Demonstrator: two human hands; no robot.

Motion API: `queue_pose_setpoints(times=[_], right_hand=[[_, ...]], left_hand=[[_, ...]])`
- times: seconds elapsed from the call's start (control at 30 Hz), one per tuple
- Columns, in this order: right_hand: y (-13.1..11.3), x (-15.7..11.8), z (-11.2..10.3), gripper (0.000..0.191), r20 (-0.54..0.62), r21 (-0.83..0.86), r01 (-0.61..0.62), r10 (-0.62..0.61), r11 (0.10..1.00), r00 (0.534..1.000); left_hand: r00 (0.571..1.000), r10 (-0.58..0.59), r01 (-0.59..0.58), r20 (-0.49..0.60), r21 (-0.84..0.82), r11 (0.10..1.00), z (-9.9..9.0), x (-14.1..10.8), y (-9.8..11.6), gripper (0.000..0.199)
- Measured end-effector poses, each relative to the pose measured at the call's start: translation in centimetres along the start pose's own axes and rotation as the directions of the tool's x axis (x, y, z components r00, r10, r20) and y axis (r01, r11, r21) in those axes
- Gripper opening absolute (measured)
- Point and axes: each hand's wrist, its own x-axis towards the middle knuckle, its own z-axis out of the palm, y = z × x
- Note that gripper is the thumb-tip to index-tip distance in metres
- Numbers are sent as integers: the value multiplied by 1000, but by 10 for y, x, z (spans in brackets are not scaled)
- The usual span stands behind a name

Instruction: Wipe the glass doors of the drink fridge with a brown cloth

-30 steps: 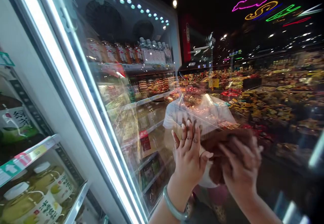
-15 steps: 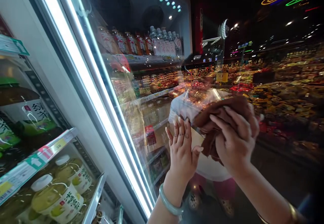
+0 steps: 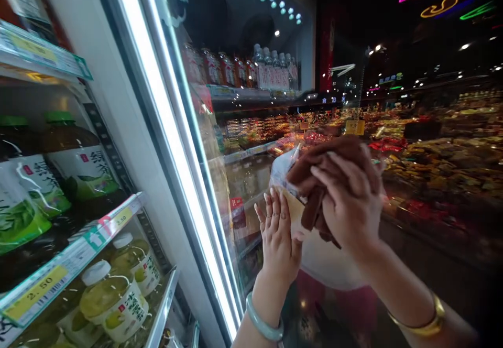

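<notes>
A glass door (image 3: 255, 180) full of reflections fills the middle of the view. My left hand (image 3: 277, 238), with a pale green bangle on its wrist, lies flat against the glass with its fingers stretched out. To its right, my right hand (image 3: 351, 201) grips a bunched brown cloth (image 3: 314, 180) and holds it up at the glass. Part of the cloth hangs below the fingers. A gold bangle circles my right wrist.
A bright light strip (image 3: 173, 128) runs down the door's left side. Farther left, shelves hold green tea bottles (image 3: 84, 159) and pale yellow drink bottles (image 3: 113, 295) behind a price rail (image 3: 74, 256). The glass mirrors lit store displays (image 3: 444, 164).
My right hand and the cloth have shifted left and slightly up, closer to my left hand. The left hand stays flat. The view has swung, showing more of the left shelves.
</notes>
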Motion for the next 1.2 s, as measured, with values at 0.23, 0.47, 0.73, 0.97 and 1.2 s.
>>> queue_pose_setpoints(times=[0.23, 0.47, 0.73, 0.97, 1.2], right_hand=[[-3, -59, 0, 50, 238, 125, 242, -266, 962, 934], [-24, 25, 27, 41, 49, 30, 114, -116, 993, 992], [-75, 8, 65, 39, 187, 238, 576, -619, 782, 762], [-41, 122, 52, 33, 95, 75, 295, -301, 953, 949], [0, 130, 20, 37, 170, 50, 524, -524, 850, 834]], left_hand=[[1000, -3, 4, -18, 49, 999, -2, -13, -30, 74], [983, -122, 109, -139, -101, 989, -14, -5, -27, 75], [949, -213, 199, -230, -84, 976, -8, -19, -48, 66], [980, -58, 46, -193, -62, 997, -9, 49, -35, 70], [960, 81, -95, -269, -39, 995, -5, 100, -4, 76]])
